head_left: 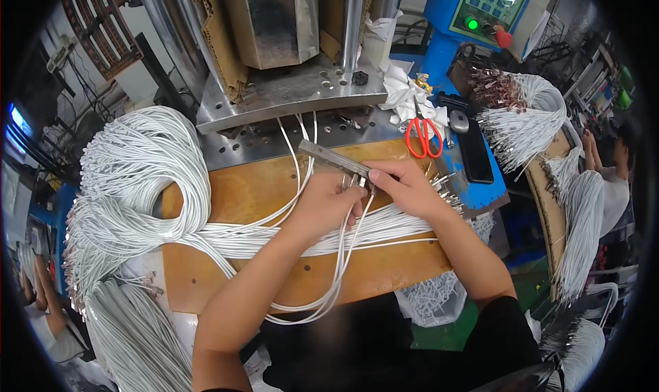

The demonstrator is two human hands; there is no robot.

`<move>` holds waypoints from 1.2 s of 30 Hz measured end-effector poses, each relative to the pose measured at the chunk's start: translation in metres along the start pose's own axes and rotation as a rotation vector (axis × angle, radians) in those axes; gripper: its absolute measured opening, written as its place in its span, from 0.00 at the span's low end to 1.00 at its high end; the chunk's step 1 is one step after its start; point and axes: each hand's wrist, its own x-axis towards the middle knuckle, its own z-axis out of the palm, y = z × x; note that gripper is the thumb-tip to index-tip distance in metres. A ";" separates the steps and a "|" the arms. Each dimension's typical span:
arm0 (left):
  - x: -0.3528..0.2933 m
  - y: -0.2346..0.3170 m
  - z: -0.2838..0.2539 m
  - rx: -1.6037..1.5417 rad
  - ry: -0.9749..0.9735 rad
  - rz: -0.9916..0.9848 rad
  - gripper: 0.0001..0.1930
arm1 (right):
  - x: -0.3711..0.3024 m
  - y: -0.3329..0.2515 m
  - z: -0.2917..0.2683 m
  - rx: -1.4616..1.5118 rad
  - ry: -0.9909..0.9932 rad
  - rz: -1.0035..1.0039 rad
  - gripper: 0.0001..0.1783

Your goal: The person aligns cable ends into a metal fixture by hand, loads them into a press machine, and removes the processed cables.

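Observation:
My two hands meet above a wooden board (257, 181) in front of a press. A narrow grey metal bar (333, 160) slants between them, its far end pointing toward the press. My right hand (410, 188) grips the near end of this bar, thumb on top. Just beside it, my left hand (328, 203) is closed with fingertips pinched round the ends of thin white cables (338, 282), which loop down past the board's front edge. Small pale connector ends show between the fingers. Under both hands lies a bundle of white cables (233, 241) with metal-tipped ends at its right.
The press's steel plate (295, 97) stands behind the board. Large coils of white cable (147, 165) fill the left side. Red-handled scissors (423, 138), a phone (475, 155) and a control box (491, 11) are at the right. Two other people work at the far edges.

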 end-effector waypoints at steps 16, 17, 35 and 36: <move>-0.011 0.003 -0.006 0.017 0.089 0.029 0.13 | -0.002 -0.009 -0.001 -0.046 0.067 0.159 0.11; -0.012 0.002 -0.006 0.056 0.067 0.044 0.13 | -0.002 -0.008 0.000 -0.145 0.065 0.089 0.11; -0.014 0.000 -0.031 -0.069 0.054 0.106 0.07 | -0.003 -0.007 0.000 0.108 0.142 0.166 0.08; -0.015 -0.001 -0.029 -0.039 0.104 0.131 0.06 | -0.003 -0.007 0.000 0.121 0.136 0.164 0.09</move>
